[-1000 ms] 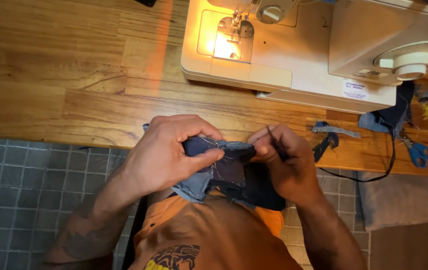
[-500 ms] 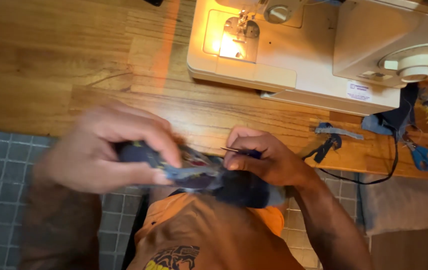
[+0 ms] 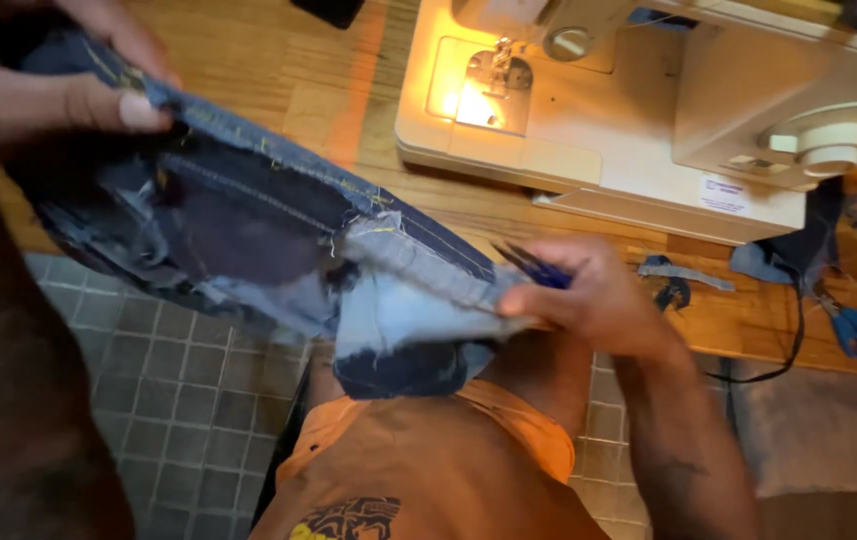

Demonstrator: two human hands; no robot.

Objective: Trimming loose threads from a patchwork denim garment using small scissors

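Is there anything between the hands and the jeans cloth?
Nothing visible. The left hand pinches the denim piece at its upper edge, and the right hand grips the other end directly, with a thin dark-blue tool held alongside in the same grip.

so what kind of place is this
Probably a home sewing corner or small tailoring workspace. A cream sewing machine with its lamp lit sits on a wooden table, blue-handled scissors lie nearby, and both hands hold a denim piece.

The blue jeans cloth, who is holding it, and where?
Both hands pinch the denim piece along its stitched edge: left hand at one end, right hand at the other, with a thin blue tool.
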